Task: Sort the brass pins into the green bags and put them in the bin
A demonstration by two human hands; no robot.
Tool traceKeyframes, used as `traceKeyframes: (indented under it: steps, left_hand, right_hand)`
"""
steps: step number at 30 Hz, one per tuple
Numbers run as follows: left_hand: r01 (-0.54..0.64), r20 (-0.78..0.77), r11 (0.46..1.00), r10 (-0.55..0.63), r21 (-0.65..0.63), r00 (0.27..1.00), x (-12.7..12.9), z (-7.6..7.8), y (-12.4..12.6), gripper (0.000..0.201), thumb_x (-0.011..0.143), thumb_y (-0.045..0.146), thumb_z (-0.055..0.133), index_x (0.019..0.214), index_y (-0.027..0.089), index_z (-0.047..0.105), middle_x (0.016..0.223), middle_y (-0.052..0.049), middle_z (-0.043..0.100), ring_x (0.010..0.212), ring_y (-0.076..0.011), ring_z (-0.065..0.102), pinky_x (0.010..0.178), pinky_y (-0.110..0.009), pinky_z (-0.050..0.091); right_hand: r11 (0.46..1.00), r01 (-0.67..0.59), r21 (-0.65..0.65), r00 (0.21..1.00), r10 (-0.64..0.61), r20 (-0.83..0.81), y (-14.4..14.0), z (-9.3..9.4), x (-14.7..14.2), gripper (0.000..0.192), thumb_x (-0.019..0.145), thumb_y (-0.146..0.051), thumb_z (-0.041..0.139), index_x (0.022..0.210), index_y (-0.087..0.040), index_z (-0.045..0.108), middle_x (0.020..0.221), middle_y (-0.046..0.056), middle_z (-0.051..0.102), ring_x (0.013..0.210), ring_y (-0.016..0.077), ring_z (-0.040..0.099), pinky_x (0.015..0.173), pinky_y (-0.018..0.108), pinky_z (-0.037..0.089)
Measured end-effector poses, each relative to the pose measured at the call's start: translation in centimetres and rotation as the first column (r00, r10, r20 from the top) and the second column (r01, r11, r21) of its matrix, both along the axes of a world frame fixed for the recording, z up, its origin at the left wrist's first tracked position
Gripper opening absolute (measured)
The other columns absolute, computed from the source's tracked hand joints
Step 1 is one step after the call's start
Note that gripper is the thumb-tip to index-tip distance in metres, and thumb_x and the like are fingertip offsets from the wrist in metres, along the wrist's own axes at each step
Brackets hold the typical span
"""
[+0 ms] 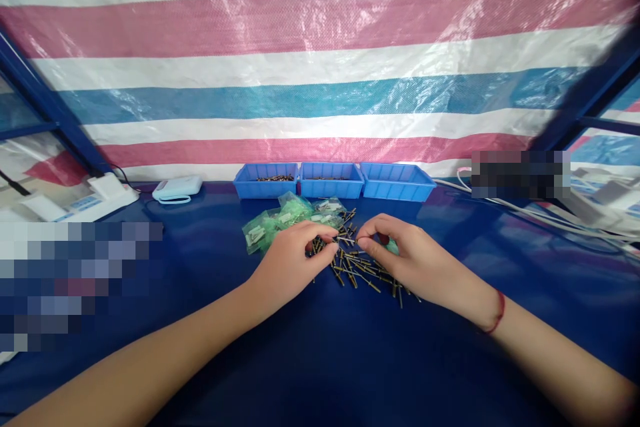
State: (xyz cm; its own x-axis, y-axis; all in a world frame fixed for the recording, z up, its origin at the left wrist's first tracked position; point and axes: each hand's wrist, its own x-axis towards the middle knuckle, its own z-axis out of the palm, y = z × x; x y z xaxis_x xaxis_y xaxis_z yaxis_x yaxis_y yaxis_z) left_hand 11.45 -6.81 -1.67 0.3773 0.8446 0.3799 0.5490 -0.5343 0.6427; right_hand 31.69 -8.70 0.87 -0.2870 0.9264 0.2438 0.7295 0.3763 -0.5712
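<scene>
Over a loose heap of brass-and-silver pin-like fasteners (pixel 356 265), both my hands meet almost fingertip to fingertip. My left hand (pixel 299 255) is closed in a pinch on one thin metal pin (pixel 346 239), which points toward the right fingers. My right hand (pixel 400 247), with a dark red cord at its wrist, is also pinched, at the pin's far end; whatever sits between its fingertips is too small to make out. Green plastic bags (pixel 280 217) lie just behind my left hand. A bit of green shows behind the right fingers.
Three blue bins stand in a row: the left bin (pixel 240 183) holds small brown parts, the middle bin (pixel 333 189) a few thin pieces; the right bin (pixel 397 191) shows bare ribs. A pale blue device (pixel 177 188), power strips (pixel 103 195) and white cables (pixel 520 210) flank them.
</scene>
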Motion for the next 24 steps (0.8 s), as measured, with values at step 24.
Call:
traceKeyframes:
  steps: [24]
  left_hand:
    - [0.011,0.098,0.979,-0.032,0.206,0.995,0.4,0.4,-1.1,0.008,0.086,0.017,0.059,0.084,0.022,0.065,0.076,0.002,0.062,0.065,-0.0115,0.054,0.064,-0.024,0.045]
  right_hand:
    - [0.998,-0.036,0.058,0.967,0.049,-0.251,-0.9,0.1,-1.0,0.016,0.089,-0.035,0.053,0.085,-0.021,0.061,0.08,0.002,0.064,0.069,0.0145,0.056,0.061,0.026,0.046]
